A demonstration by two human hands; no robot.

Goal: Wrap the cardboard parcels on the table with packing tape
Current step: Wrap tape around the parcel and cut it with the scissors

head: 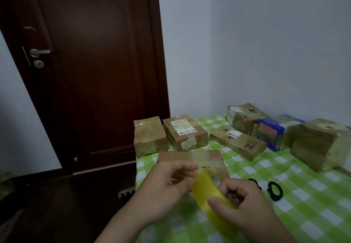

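A yellowish roll of packing tape [207,191] is held over the near part of the table. My right hand [245,203] grips the roll, thumb across its outer face. My left hand [167,183] pinches at the roll's top edge with fingertips. Just behind the hands lies a flat cardboard parcel [191,159] with clear tape across its top. Several more parcels stand farther back: a taped one [149,135] at the table's left corner, a labelled one [185,131], a flat one marked H [238,142], and two larger boxes [245,118] [321,144].
Black-handled scissors [273,188] lie on the green checked tablecloth [284,170] right of my hands. A blue taped box [277,131] sits among the parcels. A dark wooden door [91,68] stands to the left, and a white wall runs behind the table.
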